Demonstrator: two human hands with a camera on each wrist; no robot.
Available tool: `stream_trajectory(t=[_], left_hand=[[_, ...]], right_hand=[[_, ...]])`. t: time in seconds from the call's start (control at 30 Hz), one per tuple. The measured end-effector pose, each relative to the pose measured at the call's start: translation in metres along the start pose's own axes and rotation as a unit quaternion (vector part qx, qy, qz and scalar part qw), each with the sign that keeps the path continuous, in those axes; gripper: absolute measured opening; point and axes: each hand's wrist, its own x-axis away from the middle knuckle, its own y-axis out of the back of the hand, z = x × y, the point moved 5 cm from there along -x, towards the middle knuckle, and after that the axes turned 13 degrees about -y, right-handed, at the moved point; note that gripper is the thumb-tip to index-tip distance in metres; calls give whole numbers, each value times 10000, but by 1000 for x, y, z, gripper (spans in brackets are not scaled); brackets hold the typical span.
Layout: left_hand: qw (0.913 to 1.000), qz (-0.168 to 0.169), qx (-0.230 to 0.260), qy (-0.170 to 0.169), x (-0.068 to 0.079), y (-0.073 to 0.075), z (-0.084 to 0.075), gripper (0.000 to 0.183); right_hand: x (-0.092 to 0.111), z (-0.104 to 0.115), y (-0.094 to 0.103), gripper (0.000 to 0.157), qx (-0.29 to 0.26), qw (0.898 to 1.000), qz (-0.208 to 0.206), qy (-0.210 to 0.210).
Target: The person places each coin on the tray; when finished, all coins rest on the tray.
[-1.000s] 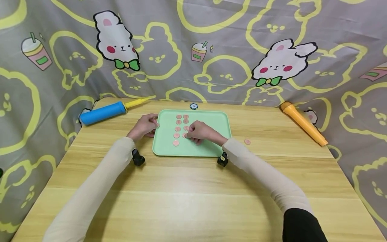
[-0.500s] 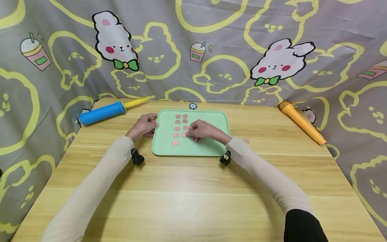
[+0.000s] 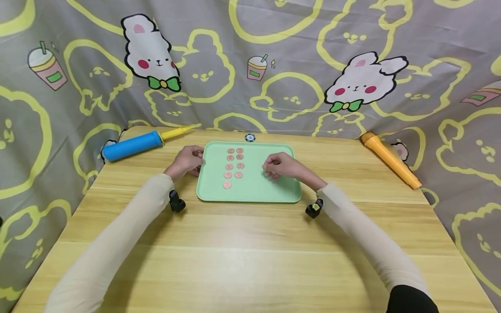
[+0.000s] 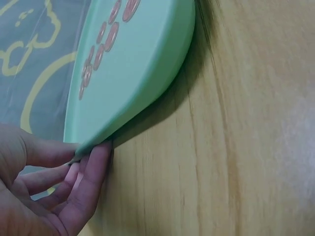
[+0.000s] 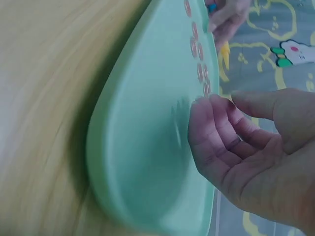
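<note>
A light green tray (image 3: 270, 195) lies on the table with several copper-coloured coins (image 3: 238, 175) set out in two columns on its left half. The left column reaches one coin (image 3: 227, 185) further toward the front. At the tray's left edge my left hand (image 3: 185, 161) pinches the rim, thumb above and fingers below, as the left wrist view shows. Above the tray's right half hovers my right hand (image 3: 282, 166), fingers loosely bent. In the right wrist view the right hand (image 5: 246, 147) has nothing between thumb and fingers.
Behind the tray lies a blue-and-white poker chip (image 3: 250, 137). A blue hand pump (image 3: 135, 145) with a yellow nozzle rests at the back left, an orange toy microphone (image 3: 391, 160) at the back right. A patterned curtain (image 3: 289, 56) borders the table (image 3: 250, 252).
My right hand has let go of a coin in the right column and moved right. Its forearm now covers the loose coin right of the tray. My left hand stays on the rim.
</note>
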Motion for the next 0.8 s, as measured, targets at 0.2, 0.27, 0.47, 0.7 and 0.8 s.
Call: stream_trajectory(t=[0.2,0.27,0.47,0.7,0.8], left_hand=[[9989,294,349,44,-1,4,3,57],[9984,384,398,62,-1,5,2,58],[9973,537,486,112,-1,4,-2,61],[9979,493,418,76,-2,5,-3,61],[9979,473,425,104,-4,5,-2,61]], right_hand=[[19,-14,28,29,-451,9988,-199,49],[27,-19,41,32,-753,9966,-343,38],[55,-44,84,37,-1243,9891,-767,-198],[73,-78,107,38,-1423,9844,-876,-552],[77,-91,110,37,-1507,9819,-944,-657]])
